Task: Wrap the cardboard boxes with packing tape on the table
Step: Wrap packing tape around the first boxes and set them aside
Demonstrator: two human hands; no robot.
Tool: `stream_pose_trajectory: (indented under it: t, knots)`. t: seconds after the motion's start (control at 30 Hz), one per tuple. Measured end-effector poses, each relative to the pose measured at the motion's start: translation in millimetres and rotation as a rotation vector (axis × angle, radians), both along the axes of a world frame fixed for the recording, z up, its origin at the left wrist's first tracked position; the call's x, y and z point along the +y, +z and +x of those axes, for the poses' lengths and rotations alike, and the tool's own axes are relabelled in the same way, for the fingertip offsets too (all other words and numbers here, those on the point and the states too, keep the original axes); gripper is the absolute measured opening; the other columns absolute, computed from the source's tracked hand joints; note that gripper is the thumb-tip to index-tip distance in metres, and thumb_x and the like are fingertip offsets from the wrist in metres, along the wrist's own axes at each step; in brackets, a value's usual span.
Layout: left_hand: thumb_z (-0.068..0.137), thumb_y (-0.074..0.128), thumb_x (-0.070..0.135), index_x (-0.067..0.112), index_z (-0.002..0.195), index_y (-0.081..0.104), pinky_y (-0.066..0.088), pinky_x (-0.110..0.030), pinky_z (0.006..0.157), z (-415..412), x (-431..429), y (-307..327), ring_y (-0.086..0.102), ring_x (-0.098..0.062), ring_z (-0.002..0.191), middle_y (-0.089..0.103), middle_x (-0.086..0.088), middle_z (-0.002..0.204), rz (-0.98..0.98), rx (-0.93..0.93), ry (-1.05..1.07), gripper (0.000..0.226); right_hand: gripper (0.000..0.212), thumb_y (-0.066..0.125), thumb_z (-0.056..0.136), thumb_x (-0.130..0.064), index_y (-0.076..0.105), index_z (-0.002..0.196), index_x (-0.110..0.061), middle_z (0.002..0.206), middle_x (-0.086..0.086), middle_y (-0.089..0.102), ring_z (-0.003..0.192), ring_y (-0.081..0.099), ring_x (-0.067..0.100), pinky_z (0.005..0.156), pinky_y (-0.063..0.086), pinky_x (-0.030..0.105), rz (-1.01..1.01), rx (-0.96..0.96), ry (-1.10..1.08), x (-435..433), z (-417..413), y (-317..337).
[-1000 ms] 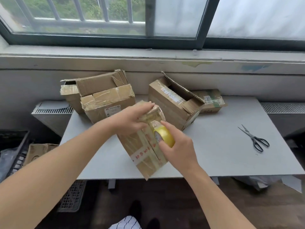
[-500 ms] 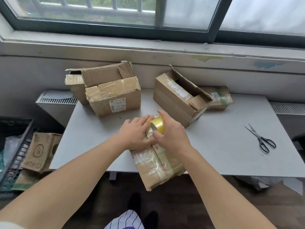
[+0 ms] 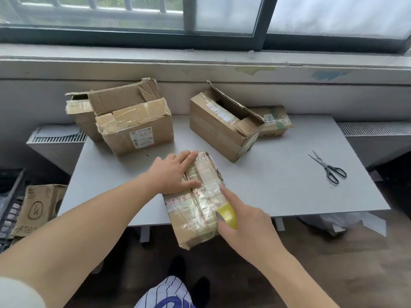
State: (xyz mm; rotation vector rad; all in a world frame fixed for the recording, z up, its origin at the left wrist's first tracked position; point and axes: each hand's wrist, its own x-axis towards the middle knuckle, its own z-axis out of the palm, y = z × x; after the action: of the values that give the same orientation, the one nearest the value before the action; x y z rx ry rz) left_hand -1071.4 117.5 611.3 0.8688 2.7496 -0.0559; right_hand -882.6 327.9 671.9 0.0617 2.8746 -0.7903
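left hand (image 3: 175, 172): fingers straight and together, palm flat on the top of the taped box (image 3: 195, 210), pressing its far-left part. nothing gripped.

right hand (image 3: 244, 227): fingers curled round the yellow tape roll (image 3: 226, 215), held against the right edge of the same box near its front end. the index finger is stretched forward, its tip touching the box's right edge near the middle.

taped box lies long-ways at the front middle of the counter (image 3: 278, 185), angled a little, with its near end overhanging the front edge. top is covered in glossy clear tape over a band with red print. can't tell whether the strip from the roll is stuck down yet.

rest of the counter:
- labelled box (image 3: 138, 127) at back left, closed, old tape on top, white label facing the camera
- flap-up box (image 3: 100, 107) just behind and left of it, touching
- open box (image 3: 222, 127) at back centre, one flap raised, inside dark
- small box (image 3: 273, 121) just behind it to the right, closed
- scissors (image 3: 329, 167) lie closed on the right, well apart from the boxes

on the floor at left, a printed carton (image 3: 37, 207) leans beside a black crate (image 3: 9, 196).
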Motion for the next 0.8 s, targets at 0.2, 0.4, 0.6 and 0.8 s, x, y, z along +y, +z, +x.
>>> stream_pose_trajectory:
  t: [0.2, 0.4, 0.6, 0.8]
  knots:
    - [0.078, 0.019, 0.096, 0.039, 0.161, -0.014, 0.041, -0.048, 0.098, -3, -2, 1, 0.041, -0.026, 0.136, 0.022, 0.007, 0.162, -0.036, -0.012, 0.009, 0.106, 0.071, 0.046, 0.101, -0.046, 0.005, 0.160, -0.046, 0.086, -0.010, 0.050, 0.080, 0.053, 0.014, 0.074, 0.043, 0.029, 0.119, -0.197, -0.013, -5, 40, -20]
    - [0.074, 0.014, 0.097, 0.038, 0.161, -0.011, 0.043, -0.050, 0.100, -21, -5, 1, 0.043, -0.029, 0.133, 0.030, 0.002, 0.154, -0.051, -0.015, 0.074, 0.108, 0.075, 0.045, 0.102, -0.041, 0.000, 0.161, -0.044, 0.101, -0.004, 0.058, 0.085, 0.057, 0.016, 0.073, 0.046, 0.026, 0.141, -0.136, -0.016, -8, 21, -46]
    - [0.089, -0.008, 0.076, 0.026, 0.162, -0.012, 0.010, -0.055, 0.126, -13, 2, 0, -0.009, -0.021, 0.159, -0.013, 0.005, 0.172, -0.137, 0.069, -0.125, 0.089, 0.083, 0.045, 0.102, -0.041, -0.020, 0.154, -0.047, 0.108, -0.001, 0.055, 0.079, 0.053, 0.016, 0.069, 0.042, 0.025, 0.144, -0.093, 0.014, -8, 18, -68]
    - [0.091, 0.011, 0.086, 0.017, 0.159, -0.023, -0.020, -0.053, 0.123, 55, 18, -2, -0.035, -0.021, 0.150, -0.035, -0.007, 0.163, 0.011, -0.154, -0.246, 0.102, 0.086, 0.050, 0.099, -0.040, -0.015, 0.155, -0.046, 0.100, 0.001, 0.054, 0.074, 0.057, 0.019, 0.066, 0.051, 0.030, 0.129, -0.027, 0.008, -7, 18, -84]
